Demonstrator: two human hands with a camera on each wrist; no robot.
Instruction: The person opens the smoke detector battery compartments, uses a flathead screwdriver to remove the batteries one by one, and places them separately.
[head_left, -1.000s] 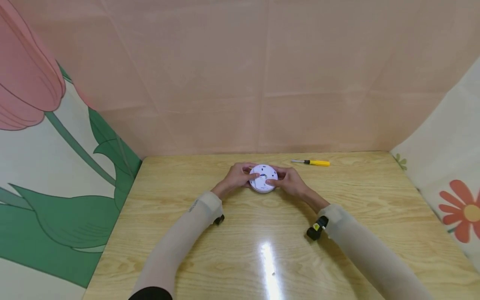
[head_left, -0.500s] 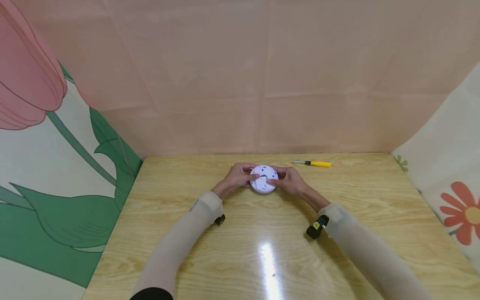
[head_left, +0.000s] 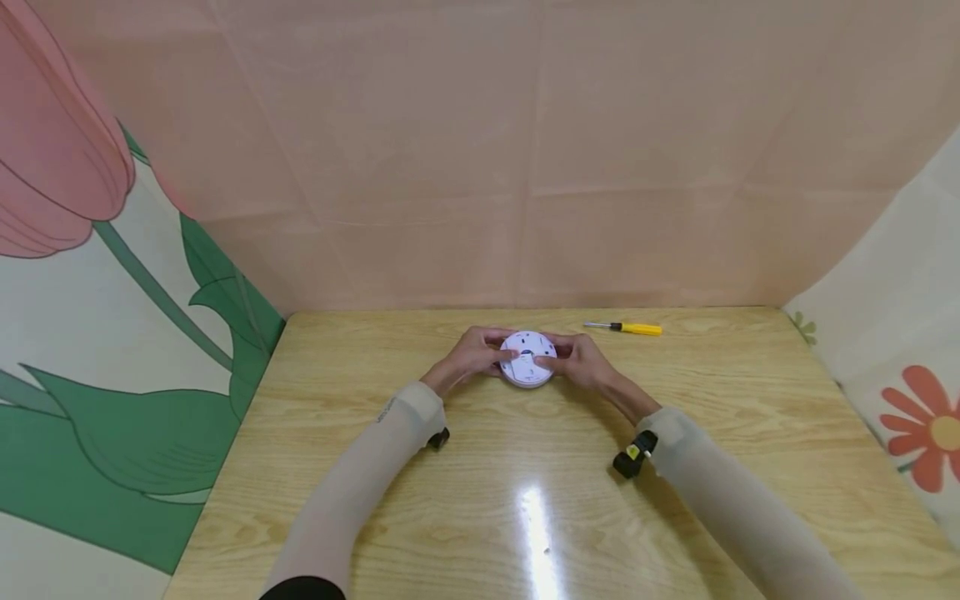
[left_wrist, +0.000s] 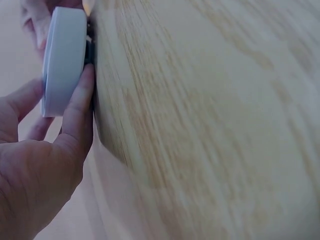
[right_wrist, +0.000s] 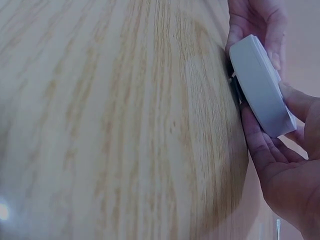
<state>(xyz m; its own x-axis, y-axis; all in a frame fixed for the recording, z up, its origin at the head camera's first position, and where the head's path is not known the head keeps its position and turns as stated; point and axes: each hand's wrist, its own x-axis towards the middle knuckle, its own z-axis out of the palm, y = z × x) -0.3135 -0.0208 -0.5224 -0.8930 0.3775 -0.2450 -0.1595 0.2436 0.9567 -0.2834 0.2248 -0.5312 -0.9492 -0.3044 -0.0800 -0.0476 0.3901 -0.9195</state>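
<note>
Both hands hold a round white smoke detector [head_left: 528, 373] just above the table, its flat slotted face turned up. My left hand [head_left: 471, 352] grips its left edge, thumb over the face and fingers beneath. On the right edge, my right hand [head_left: 584, 362] grips the same way, thumb also lying on the face. The wrist views show the smooth white side wall [left_wrist: 67, 62] of the detector, with a small dark part under it. Fingers of both hands support it from below, close over the wood.
A screwdriver [head_left: 634, 328] with a yellow handle lies on the wooden table [head_left: 375, 533], behind and right of the hands. A peach-coloured backdrop [head_left: 420, 167] rises at the table's far edge. Flower-printed sheets [head_left: 840, 333] hang at both sides.
The slots and marks on the detector's upper face have turned slightly counter-clockwise. Both hands keep their grip and stay in nearly the same place; the screwdriver has not moved.
</note>
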